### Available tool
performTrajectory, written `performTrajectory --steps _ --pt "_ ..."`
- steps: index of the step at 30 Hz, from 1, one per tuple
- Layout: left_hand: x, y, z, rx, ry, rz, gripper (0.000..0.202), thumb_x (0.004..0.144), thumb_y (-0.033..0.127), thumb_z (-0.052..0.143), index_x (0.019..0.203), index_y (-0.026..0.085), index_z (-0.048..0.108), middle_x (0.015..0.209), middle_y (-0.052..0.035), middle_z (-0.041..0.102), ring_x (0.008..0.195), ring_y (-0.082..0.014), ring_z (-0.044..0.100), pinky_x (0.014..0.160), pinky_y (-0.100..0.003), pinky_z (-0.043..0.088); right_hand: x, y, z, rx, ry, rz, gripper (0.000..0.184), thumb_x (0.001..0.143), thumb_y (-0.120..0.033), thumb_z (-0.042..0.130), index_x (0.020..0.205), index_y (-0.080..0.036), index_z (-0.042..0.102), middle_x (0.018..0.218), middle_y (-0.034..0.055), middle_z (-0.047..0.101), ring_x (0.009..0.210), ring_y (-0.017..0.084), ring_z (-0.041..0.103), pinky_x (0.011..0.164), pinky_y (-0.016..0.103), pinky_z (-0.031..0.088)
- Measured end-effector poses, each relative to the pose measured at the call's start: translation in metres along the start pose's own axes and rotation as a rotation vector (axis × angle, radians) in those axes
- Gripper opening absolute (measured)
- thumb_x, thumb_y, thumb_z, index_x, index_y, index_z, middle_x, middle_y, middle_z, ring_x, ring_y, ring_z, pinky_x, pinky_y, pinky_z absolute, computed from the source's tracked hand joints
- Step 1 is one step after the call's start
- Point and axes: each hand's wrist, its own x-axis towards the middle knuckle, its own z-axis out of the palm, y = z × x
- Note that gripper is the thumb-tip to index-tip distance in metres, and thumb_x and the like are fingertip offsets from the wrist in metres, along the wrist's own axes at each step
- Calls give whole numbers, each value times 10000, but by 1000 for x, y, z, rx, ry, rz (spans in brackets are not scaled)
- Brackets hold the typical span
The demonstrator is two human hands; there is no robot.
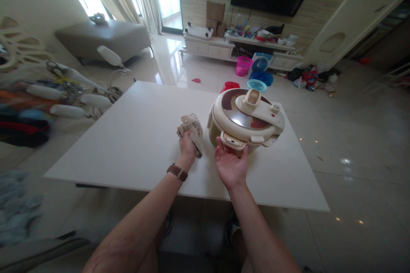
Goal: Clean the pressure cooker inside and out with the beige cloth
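A crumpled beige cloth (194,131) with a dark printed pattern is bunched in my left hand (186,148), whose fingers are closed around it above the table (128,140). To its right stands a cream electric pressure cooker (229,124) with a shiny, brown-reflecting lid. My right hand (232,169), palm up, grips the cooker's front handle (233,140) from below; some fingertips are hidden under it. The cooker's lid is on, with a knob and a raised grip on top. Its lower body is partly hidden by the lid rim and my hand.
Several white lamp shades (96,101) on curved arms stand left of the table. Beyond the table's far edge are a blue basket (256,85), a pink basket (244,66) and a red container (229,86) on the glossy floor. A cluttered TV cabinet (221,51) lines the wall.
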Motion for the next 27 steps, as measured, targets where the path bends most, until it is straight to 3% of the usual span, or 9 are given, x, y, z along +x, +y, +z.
performTrajectory --steps 3,6,11,22,27 --pt "-5 6 5 61 57 -33 237 913 313 650 1068 168 756 1064 -87 790 988 -219 760 932 -340 613 -1 2 -3 -9 18 -6 426 946 -673 658 1043 -279 787 1220 60 815 1223 253 738 809 361 609" --pt "-8 9 9 49 72 -34 217 912 295 640 1057 172 746 1025 -77 783 1009 -229 759 925 -340 616 1 4 -6 -39 28 -29 420 947 -693 644 937 -297 785 1075 29 835 1021 216 772 711 322 549" --pt "-8 8 10 44 70 -35 216 898 297 654 1042 170 753 1002 -78 781 1041 -238 758 975 -367 610 1 6 -4 -68 17 -38 489 965 -726 553 887 -295 771 946 16 818 750 172 708 676 318 509" --pt "-7 6 11 44 59 -46 235 894 318 645 1056 177 741 1071 -84 790 1052 -226 760 1033 -394 592 -10 -3 4 -78 92 3 520 1036 -660 422 956 -279 768 1046 36 822 693 156 673 590 279 471" --pt "-6 5 13 44 83 -17 205 905 320 670 1028 171 739 1043 -93 779 1062 -249 758 1011 -388 595 -20 -12 -9 -84 58 15 430 990 -657 530 978 -302 772 1046 13 825 667 145 667 535 257 424"
